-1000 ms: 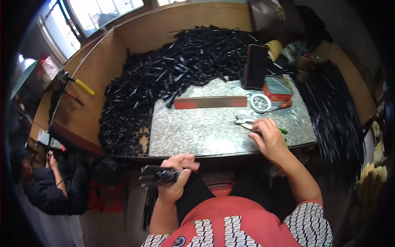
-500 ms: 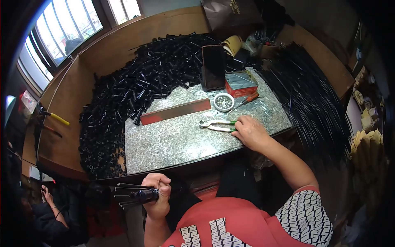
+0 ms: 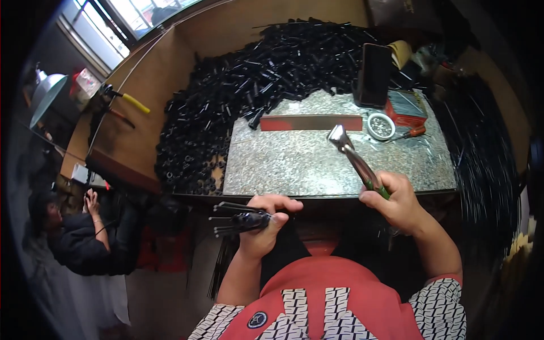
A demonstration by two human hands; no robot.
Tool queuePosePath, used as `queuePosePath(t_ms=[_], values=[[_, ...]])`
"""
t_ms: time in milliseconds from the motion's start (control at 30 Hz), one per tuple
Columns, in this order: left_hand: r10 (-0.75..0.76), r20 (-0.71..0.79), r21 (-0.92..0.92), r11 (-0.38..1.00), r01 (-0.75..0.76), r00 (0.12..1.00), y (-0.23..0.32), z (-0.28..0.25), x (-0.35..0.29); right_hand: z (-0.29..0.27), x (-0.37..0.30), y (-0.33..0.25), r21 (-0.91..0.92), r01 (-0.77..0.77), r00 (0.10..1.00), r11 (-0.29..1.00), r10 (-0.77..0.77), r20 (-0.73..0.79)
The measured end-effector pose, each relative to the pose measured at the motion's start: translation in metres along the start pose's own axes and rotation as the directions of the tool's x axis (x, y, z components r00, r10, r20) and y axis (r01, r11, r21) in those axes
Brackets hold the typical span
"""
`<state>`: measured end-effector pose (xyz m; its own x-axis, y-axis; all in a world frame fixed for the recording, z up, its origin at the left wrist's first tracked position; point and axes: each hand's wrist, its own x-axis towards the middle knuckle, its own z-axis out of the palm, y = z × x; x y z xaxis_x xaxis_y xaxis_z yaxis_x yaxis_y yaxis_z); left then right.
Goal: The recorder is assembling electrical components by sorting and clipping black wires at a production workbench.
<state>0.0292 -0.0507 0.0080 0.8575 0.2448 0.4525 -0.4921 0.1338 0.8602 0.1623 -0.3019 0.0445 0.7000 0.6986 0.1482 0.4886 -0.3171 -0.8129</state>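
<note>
The person's left hand (image 3: 260,233) is closed around a bundle of thin black rods with a black tubular piece (image 3: 249,220) among them; the rods' free ends spread leftward, the forefinger reaches out to the right, and the hand is near the body, just off the near edge of a speckled stone slab (image 3: 294,161); the right hand (image 3: 398,199), at the slab's near right part, grips the green handles of metal end-cutting pincers (image 3: 357,163); the pincers slant far and left over the slab, their bright head just near of a long red-and-grey bar (image 3: 311,123); whether the cutting edges meet cannot be told.

To the right of the bar sits a round white dish (image 3: 369,126) of small shiny pieces (image 3: 381,126); just right of it lies an orange-handled screwdriver (image 3: 416,131), near a red box (image 3: 406,119); a dark phone (image 3: 374,73) stands upright beyond the dish; black tubes (image 3: 266,65) lie heaped along the slab's far and left sides, while long black rods (image 3: 488,161) lie to the right; at far left, a co-worker (image 3: 79,241) in dark clothing sits with raised hands.
</note>
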Motion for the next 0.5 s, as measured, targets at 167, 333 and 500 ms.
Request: queuePosePath(t_ms=[167,333,500], values=[[-0.082,-0.011,0.039,0.996,0.082,0.997,-0.003,-0.016,-0.014,0.016,0.011,-0.025,-0.282,0.275,0.951,0.919,-0.302,-0.058],[-0.039,0.049,-0.055,0.998,0.041,0.998,-0.005,-0.020,-0.007,0.018,0.023,-0.037,-0.690,0.355,0.823,0.631,-0.562,-0.090],[-0.097,0.006,0.015,0.995,0.097,0.995,-0.011,-0.022,-0.011,0.023,0.025,-0.035,-0.871,0.319,0.738,0.374,-0.674,-0.019]])
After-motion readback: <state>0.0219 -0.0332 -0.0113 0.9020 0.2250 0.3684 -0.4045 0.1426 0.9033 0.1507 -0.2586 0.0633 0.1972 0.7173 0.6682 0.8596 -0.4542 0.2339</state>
